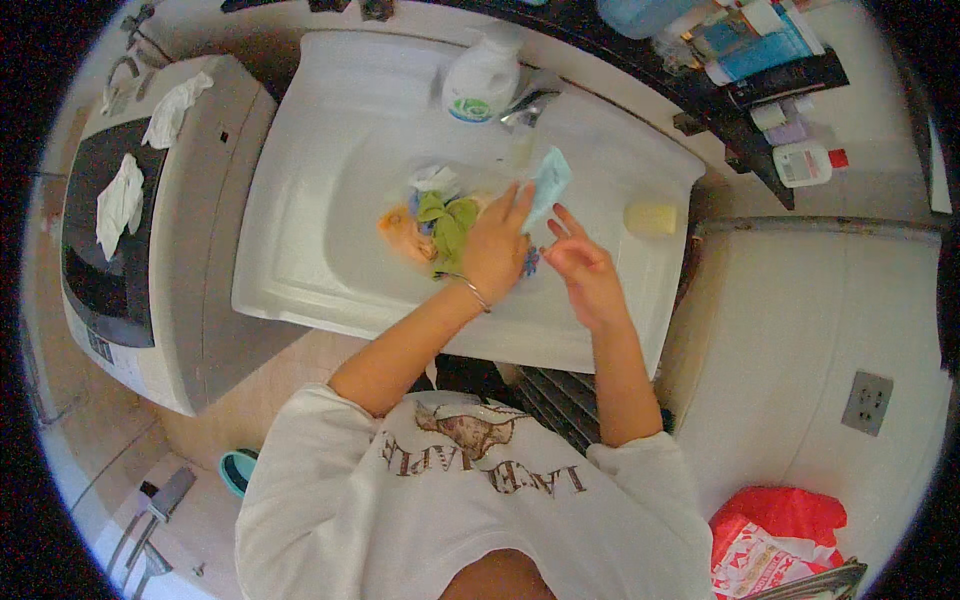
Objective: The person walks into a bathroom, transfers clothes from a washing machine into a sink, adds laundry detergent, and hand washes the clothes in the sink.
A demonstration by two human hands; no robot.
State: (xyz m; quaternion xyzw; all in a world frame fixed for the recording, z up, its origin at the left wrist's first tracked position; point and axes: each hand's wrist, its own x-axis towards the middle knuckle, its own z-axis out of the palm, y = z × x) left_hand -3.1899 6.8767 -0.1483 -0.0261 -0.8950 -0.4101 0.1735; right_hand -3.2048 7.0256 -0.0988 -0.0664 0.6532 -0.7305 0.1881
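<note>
In the white sink (300, 225) lies a pile of wet-looking cloths: a green cloth (452, 229), an orange cloth (403, 232) and a whitish one (435, 180). My left hand (496, 244), with a bangle at the wrist, reaches over the right side of the pile; its fingertips meet the lower left edge of a light blue cloth or sheet (551, 180). Whether they grip it is unclear. Just right of it is my right hand (581, 262), fingers apart and curled, with nothing visible in it. A blue patterned item (531, 261) shows between the hands.
A white detergent bottle (481, 82) stands by the chrome faucet (529, 109) at the back. A yellow soap bar (650, 217) lies on the sink's right ledge. Left stands a washing machine (180, 225) with white cloths (120, 206) on its lid. A dark shelf (645, 82) holds toiletries.
</note>
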